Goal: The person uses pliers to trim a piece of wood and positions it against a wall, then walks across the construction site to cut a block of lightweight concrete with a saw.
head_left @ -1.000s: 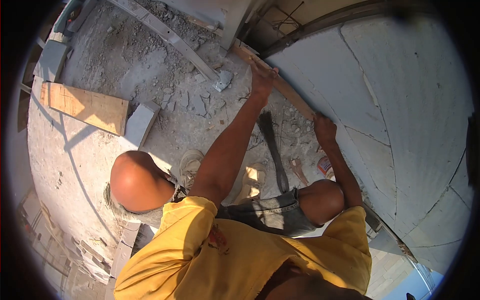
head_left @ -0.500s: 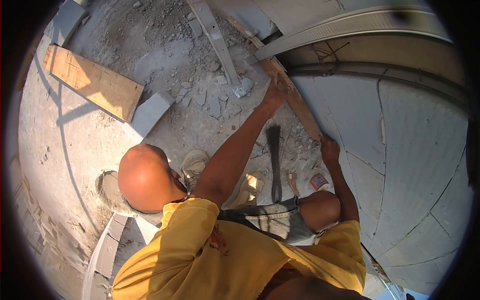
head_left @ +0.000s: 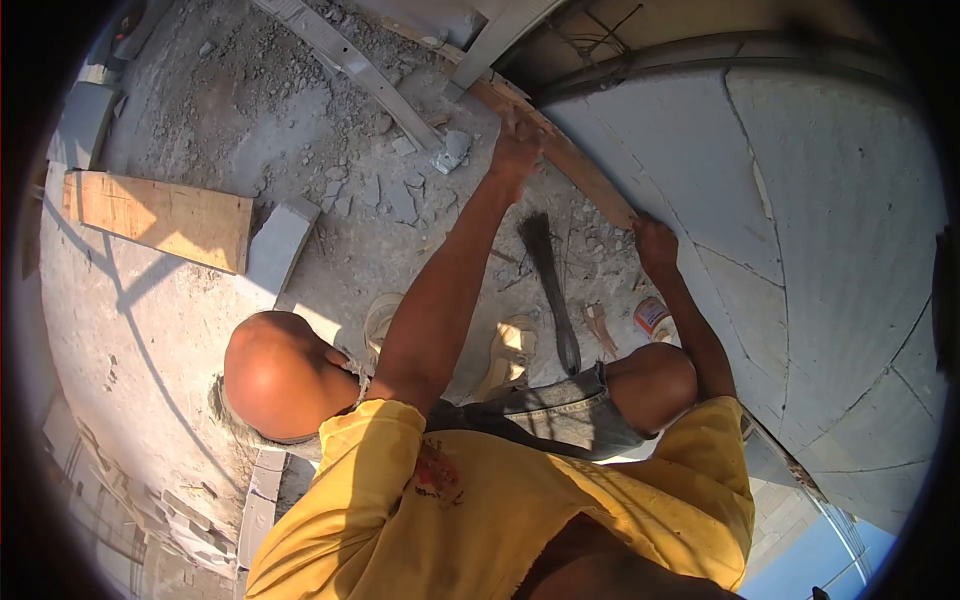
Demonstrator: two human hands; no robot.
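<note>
A long reddish-brown wooden plank [head_left: 585,180] lies along the foot of the grey block wall [head_left: 850,220]. My left hand [head_left: 517,148] is closed over the plank's edge, partway along it. At the plank's near end, my right hand [head_left: 655,243] is closed round the wood, close against the wall. On the ground between my arms lies a dark brush [head_left: 545,265] with long bristles. A small tub with an orange and white label [head_left: 652,317] stands by my right knee.
A metal bar [head_left: 350,65] lies across rubble ahead. To the left are a pale wooden board [head_left: 160,220] and a grey block [head_left: 280,245]. A light metal profile [head_left: 505,40] slants down to the plank's far part. Stone chips are scattered on the ground.
The view has shifted and turned somewhat, so the wall and ground appear displaced. Both hands remain on the plank, which stays along the wall.
</note>
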